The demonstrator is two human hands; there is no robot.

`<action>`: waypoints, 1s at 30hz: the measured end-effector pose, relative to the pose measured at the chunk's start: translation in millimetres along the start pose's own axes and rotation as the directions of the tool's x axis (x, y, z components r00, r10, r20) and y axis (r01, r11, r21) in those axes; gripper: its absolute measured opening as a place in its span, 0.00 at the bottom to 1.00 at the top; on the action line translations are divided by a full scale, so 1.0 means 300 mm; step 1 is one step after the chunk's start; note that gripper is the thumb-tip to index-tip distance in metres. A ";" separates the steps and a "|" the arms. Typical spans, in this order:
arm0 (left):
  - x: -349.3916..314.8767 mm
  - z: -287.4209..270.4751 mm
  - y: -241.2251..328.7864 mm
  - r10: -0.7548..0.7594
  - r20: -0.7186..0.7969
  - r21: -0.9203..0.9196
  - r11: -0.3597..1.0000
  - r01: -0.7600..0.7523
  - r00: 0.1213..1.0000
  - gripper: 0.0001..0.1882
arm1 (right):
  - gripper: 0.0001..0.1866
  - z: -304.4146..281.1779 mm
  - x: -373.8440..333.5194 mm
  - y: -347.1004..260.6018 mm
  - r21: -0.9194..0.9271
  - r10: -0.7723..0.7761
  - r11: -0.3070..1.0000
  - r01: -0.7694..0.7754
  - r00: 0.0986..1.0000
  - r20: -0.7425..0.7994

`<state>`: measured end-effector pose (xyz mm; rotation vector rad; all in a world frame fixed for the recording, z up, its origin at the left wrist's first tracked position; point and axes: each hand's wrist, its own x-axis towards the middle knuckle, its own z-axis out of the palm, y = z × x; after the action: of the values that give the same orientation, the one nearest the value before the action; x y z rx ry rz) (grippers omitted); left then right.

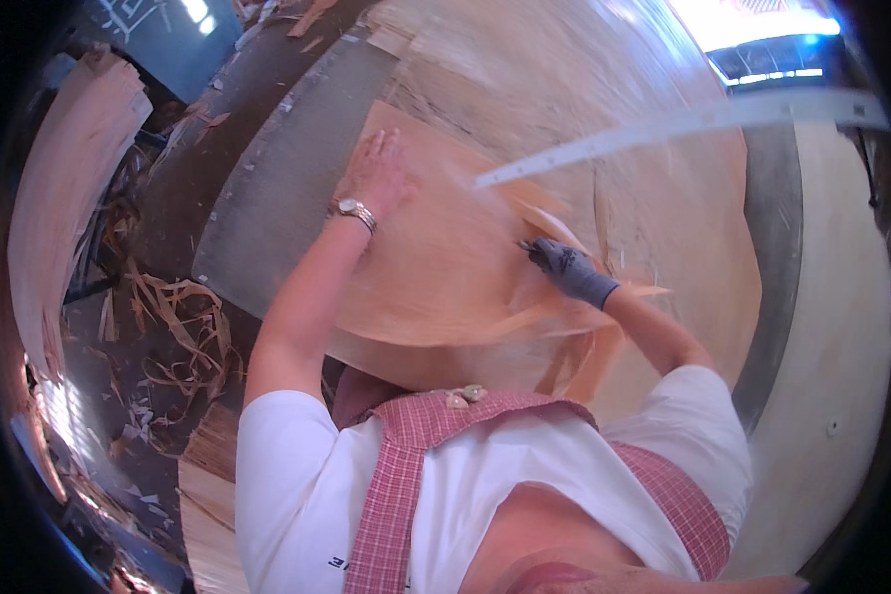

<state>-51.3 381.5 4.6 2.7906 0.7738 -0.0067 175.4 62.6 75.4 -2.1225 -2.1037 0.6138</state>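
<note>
An orange-tan sheet of wood veneer (pixel 436 218) lies on top of a pile of paler veneer. My left hand (pixel 381 178) is bare, with a watch on the wrist, and presses flat on the sheet's left part, fingers stretched out. At the sheet's right edge, my right hand (pixel 569 269), in a grey glove, is closed around a small knife-like tool (pixel 526 245); only its dark tip shows past the fingers. Beside that hand a narrow veneer strip (pixel 549 220) curls up along the edge. Torn veneer pieces (pixel 589 361) hang below it, near my apron.
A long white perforated strip (pixel 683 139) crosses above the pile from the right. Under the veneer is a grey tabletop (pixel 272 188). Veneer scraps (pixel 183 322) litter the floor at left, near a stack of curved veneer sheets (pixel 74 198). A pale board (pixel 832 327) stands at right.
</note>
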 end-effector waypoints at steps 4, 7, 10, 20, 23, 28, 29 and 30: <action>0.003 -0.037 0.017 -0.024 -0.020 -0.091 0.996 0.022 1.000 0.45 | 0.08 0.013 0.445 -0.085 -0.108 -0.122 0.990 0.094 0.950 -0.289; 0.045 0.139 -0.037 -0.057 -0.245 0.281 0.951 0.127 0.968 0.55 | 0.13 0.029 0.838 -0.114 -0.120 0.095 0.986 -0.118 0.979 -0.181; 0.041 -0.066 0.020 -0.079 0.064 -0.073 0.994 0.084 0.995 0.62 | 0.13 0.042 0.994 -0.128 -0.131 0.182 0.970 -0.203 0.971 -0.157; 0.068 -0.035 -0.003 -0.162 0.163 -0.021 0.986 0.167 0.973 0.62 | 0.15 -0.018 0.902 -0.174 -0.280 0.234 0.937 -0.209 0.970 0.058; 0.084 0.002 0.014 -0.171 0.160 0.008 0.985 0.172 0.972 0.62 | 0.16 0.031 0.675 -0.107 -0.264 0.217 0.943 -0.204 0.976 0.021; 0.091 -0.128 0.062 -0.187 0.356 0.055 0.982 0.179 0.916 0.62 | 0.18 0.168 0.288 -0.087 -0.244 0.391 0.892 -0.380 0.920 -0.001; 0.093 -0.133 0.067 -0.172 0.353 0.048 0.985 0.166 0.920 0.62 | 0.18 0.183 0.214 -0.113 -0.244 0.449 0.870 -0.428 0.893 0.036; 0.094 -0.138 0.071 -0.157 0.351 0.040 0.987 0.153 0.923 0.62 | 0.19 0.196 0.146 -0.137 -0.245 0.505 0.845 -0.475 0.860 0.074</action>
<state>-18.7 387.9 47.8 2.6170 0.8955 -0.5281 115.4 94.6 26.2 -2.8614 -1.7417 0.6041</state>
